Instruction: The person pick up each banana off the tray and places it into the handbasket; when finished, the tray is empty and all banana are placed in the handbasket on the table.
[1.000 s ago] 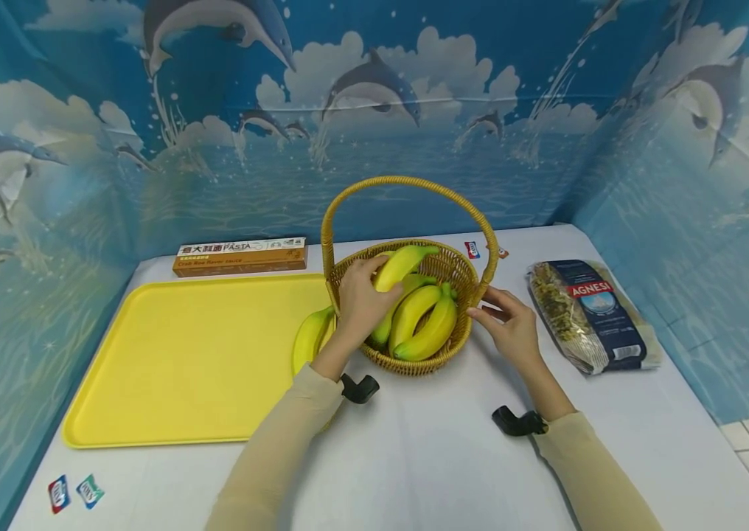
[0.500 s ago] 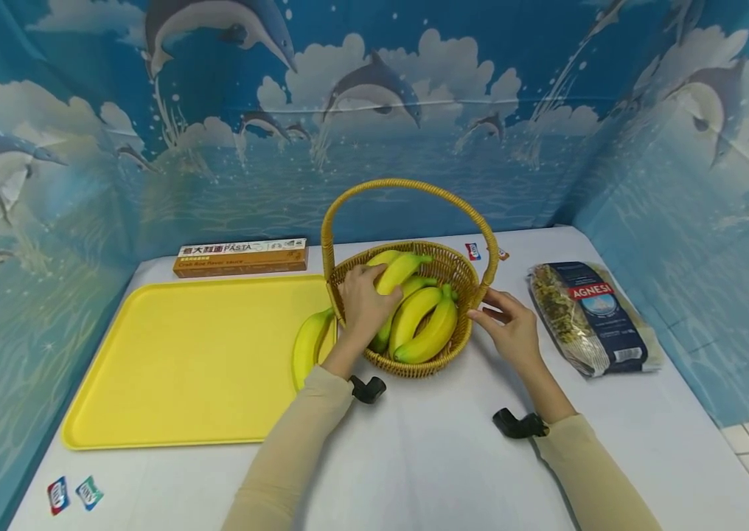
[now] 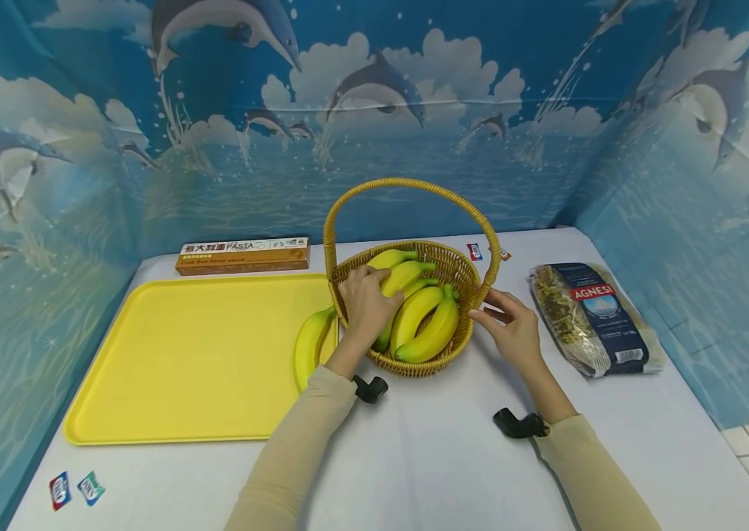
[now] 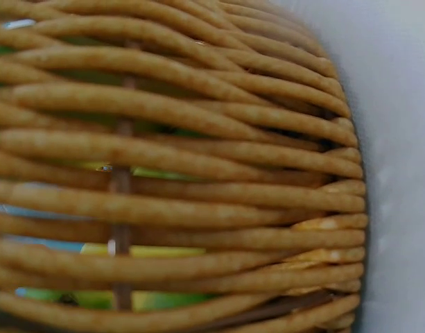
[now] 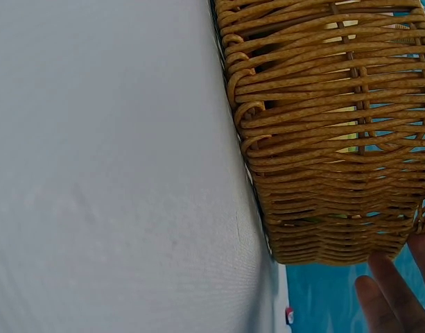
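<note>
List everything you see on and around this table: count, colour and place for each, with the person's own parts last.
basket: one, tan wicker with an arched handle, middle of the table
bananas in basket: about five, yellow with green tips, inside the basket
banana on tray: one, yellow, right edge of the tray, beside the basket
tray: one, yellow, left half of the table
pasta box: one, brown and white, behind the tray
pasta bag: one, dark blue and clear, right of the basket
small packets: four, red and green-blue; two at the near left corner, two behind the basket
table: one, white
left hand: on a banana in the basket
right hand: fingers at the basket's right rim
</note>
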A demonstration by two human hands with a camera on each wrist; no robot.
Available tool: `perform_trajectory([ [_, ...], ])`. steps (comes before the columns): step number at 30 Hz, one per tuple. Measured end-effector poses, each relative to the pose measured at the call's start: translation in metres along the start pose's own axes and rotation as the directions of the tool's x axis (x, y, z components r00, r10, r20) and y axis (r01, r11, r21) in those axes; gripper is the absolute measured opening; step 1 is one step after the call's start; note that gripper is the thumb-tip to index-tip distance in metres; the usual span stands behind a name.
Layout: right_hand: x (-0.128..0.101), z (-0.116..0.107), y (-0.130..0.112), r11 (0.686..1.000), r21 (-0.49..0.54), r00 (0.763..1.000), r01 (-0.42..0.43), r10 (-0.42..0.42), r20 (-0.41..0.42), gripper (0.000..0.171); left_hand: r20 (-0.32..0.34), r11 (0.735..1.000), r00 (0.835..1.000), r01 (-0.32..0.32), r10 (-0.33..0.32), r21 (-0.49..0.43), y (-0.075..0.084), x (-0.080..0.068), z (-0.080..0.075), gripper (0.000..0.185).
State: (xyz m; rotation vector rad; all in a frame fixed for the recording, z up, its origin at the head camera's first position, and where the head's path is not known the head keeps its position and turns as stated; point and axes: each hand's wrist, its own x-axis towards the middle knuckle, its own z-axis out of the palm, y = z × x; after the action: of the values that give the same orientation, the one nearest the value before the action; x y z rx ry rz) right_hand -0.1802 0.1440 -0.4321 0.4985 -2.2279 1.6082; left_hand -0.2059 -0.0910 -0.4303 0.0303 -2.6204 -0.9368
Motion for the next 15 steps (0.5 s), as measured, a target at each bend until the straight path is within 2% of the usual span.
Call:
perform_trajectory([
  [15, -0.0001, -0.0003, 0.0015, 1.000, 0.010, 1.000, 0.003, -0.003, 0.000, 0.043, -0.014, 0.993, 0.998, -0.055, 0.057, 0.108, 0.0024, -0.0012, -0.0002, 0.045],
])
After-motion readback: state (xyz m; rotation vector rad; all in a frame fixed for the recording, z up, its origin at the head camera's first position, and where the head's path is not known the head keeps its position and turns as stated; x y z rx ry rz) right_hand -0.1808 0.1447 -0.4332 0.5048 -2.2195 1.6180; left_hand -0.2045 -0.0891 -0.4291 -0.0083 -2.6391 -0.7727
